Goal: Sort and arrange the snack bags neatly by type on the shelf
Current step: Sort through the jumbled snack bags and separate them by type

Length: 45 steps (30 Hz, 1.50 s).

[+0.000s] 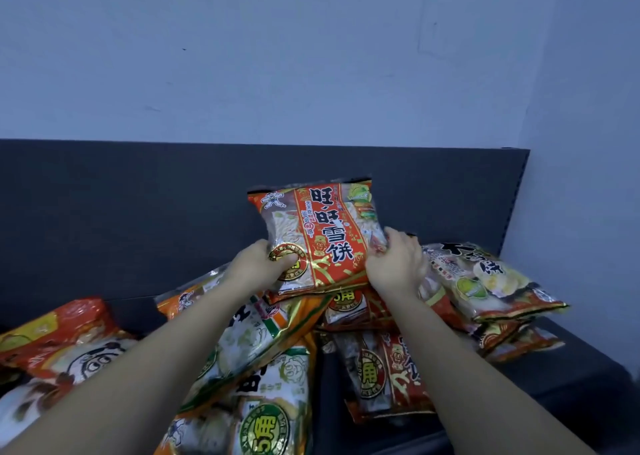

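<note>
At frame centre, a red snack bag [320, 236] stands tilted above a pile of bags [263, 357]; the left hand [258, 266] and right hand [398, 264] grip its lower corners.

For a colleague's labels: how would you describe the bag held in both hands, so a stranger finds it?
Find the dark grey back panel below the pale wall. In front of its middle, the left hand and right hand grip a glossy red-and-orange plastic snack bag. Only this bag stands raised; the other bags lie heaped.
</note>
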{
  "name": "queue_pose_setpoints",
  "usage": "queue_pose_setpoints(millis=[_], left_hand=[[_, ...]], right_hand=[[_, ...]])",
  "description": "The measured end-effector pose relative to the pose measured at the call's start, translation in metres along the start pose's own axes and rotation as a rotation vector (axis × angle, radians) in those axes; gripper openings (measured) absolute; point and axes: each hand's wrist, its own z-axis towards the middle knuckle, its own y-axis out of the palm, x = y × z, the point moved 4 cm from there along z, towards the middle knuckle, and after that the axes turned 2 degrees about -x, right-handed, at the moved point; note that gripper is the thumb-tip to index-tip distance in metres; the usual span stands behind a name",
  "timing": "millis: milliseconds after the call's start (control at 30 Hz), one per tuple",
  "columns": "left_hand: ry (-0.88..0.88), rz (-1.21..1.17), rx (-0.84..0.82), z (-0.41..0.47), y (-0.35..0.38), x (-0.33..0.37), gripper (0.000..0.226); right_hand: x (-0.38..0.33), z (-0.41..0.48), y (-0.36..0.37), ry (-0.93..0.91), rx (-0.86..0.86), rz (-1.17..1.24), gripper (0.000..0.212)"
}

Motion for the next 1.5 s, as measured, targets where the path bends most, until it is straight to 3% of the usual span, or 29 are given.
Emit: queue_pose_setpoints(millis=[133, 267, 467, 667, 900, 1200, 1300, 1433, 1500], left_hand=[[0.041, 0.143, 0.095, -0.007, -0.018, -0.01, 0.067], [0.036, 0.378, 0.173, -0.015, -0.049, -0.031, 0.065], [-0.126, 0.68, 0.253, -0.049, -0.113, -0.103, 0.038], [-0.32, 0.806, 0.221, -0.09, -0.155, -0.174, 0.051], [-0.423, 0.713, 0.123, -0.121, -0.168, -0.243, 0.051], [-0.485, 0.399, -0.117, -0.129, -0.142, -0.309, 0.057], [-0.487, 0.144, -0.131, -0.125, -0.136, -0.32, 0.059], [-0.556, -0.158, -0.06, -0.119, -0.138, -0.325, 0.019], [-0.538, -0.198, -0.034, -0.116, -0.14, -0.327, 0.014]], right_hand=[[-0.059, -0.024, 0.012, -0.382, -0.05, -0.027, 0.051], [-0.092, -0.046, 0.028, -0.58, -0.14, -0.042, 0.048], [-0.15, -0.088, 0.076, -0.759, -0.325, -0.02, 0.036], [-0.205, -0.144, 0.123, -0.875, -0.574, -0.046, 0.044], [-0.226, -0.197, 0.184, -0.78, -0.906, -0.143, 0.05], [-0.216, -0.23, 0.254, -0.572, -1.11, -0.27, 0.117], [-0.22, -0.235, 0.26, -0.537, -1.078, -0.269, 0.109], [-0.228, -0.235, 0.261, -0.518, -0.904, -0.169, 0.065], [-0.233, -0.236, 0.26, -0.499, -0.877, -0.097, 0.048]])
